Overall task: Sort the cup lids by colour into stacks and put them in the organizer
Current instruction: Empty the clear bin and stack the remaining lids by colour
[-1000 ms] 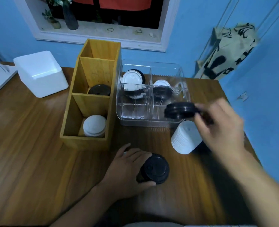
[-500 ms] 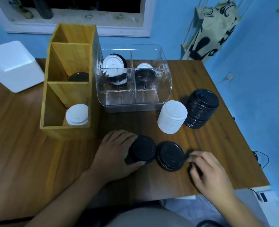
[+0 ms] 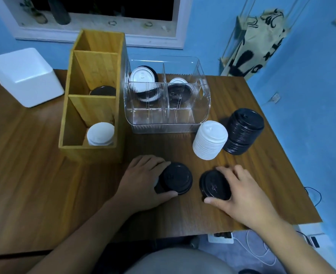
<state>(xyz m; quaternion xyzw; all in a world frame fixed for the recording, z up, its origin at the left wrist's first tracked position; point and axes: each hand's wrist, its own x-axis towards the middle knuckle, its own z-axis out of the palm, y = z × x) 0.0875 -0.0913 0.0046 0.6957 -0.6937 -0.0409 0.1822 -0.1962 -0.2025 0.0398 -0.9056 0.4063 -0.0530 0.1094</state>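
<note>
While the left hand (image 3: 141,182) clasps one black lid (image 3: 176,177) and the right hand (image 3: 242,194) a second black lid (image 3: 214,184) near the table's (image 3: 44,184) front edge, the wooden organizer (image 3: 72,119) holds white lids (image 3: 101,133) and dark lids (image 3: 103,90) in separate compartments; the clear bin (image 3: 204,107) holds both colours mixed.

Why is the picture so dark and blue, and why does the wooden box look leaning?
Head view: dim bluish light, so the left black lid in the left hand and the right black lid in the right hand show little detail. Head view: the wide lens makes the wooden organizer seem to lean. Head view: hardly any blur.
</note>
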